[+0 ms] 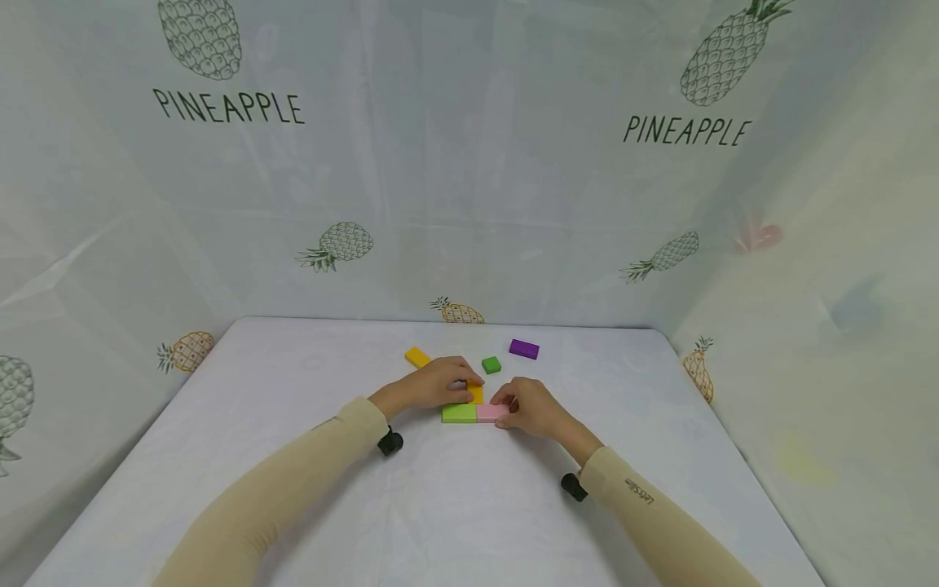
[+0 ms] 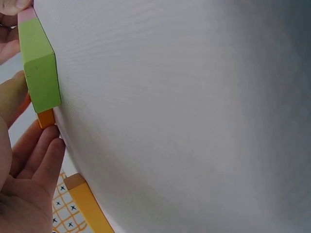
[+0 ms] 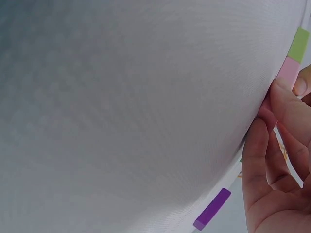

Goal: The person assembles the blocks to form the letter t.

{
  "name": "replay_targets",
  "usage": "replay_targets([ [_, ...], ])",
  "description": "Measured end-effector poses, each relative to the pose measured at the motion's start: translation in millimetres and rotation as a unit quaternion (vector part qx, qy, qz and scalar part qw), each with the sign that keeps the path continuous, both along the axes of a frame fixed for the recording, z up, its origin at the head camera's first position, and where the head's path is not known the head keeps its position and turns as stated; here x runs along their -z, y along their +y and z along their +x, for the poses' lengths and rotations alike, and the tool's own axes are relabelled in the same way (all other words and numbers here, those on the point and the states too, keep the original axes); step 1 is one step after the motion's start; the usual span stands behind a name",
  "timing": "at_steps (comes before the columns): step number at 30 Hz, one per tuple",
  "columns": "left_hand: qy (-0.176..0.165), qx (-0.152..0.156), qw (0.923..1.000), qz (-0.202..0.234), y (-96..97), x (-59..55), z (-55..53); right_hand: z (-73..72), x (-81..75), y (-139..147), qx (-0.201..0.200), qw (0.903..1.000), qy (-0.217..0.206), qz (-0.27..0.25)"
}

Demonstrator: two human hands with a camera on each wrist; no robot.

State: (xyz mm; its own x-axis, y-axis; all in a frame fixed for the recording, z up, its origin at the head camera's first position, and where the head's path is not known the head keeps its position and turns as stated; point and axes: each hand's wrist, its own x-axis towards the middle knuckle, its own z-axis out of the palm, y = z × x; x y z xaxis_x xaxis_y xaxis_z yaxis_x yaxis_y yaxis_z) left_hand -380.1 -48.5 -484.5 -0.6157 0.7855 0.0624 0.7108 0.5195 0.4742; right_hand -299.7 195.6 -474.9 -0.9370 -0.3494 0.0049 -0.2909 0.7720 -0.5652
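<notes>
Thumb and finger of the right hand (image 1: pixel 535 408) pinch the pink block (image 1: pixel 487 414) near its right end, one on the near side and one on the far side. The pink block sits on the white table (image 1: pixel 469 514), and its long way runs side to side, as I see it from behind the person. The light green block (image 1: pixel 459 414) touches the pink block's left end, so the two make one straight row.

Just behind the pink block's left end is the orange block (image 1: pixel 475 394). The left hand (image 1: pixel 438 383) is the nearer one to it, and its thumb and fingers pinch it. I think the orange block points away from the person, across the way the pink block runs. Fingers hide some of it, so I can't tell if it touches the row.

Farther behind the pink block are three more: the yellow block (image 1: pixel 417 357) off to the left, the small green block (image 1: pixel 491 365) straight back, and the purple block (image 1: pixel 524 349) to the right.
</notes>
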Motion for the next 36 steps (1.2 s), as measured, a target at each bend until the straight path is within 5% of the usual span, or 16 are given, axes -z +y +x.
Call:
replay_targets([
  [36,0.018,0.003,0.9998,-0.002,-1.5,2.6,-5.2,0.4,-1.3,-0.8,-0.002,1.0,0.0,0.001],
])
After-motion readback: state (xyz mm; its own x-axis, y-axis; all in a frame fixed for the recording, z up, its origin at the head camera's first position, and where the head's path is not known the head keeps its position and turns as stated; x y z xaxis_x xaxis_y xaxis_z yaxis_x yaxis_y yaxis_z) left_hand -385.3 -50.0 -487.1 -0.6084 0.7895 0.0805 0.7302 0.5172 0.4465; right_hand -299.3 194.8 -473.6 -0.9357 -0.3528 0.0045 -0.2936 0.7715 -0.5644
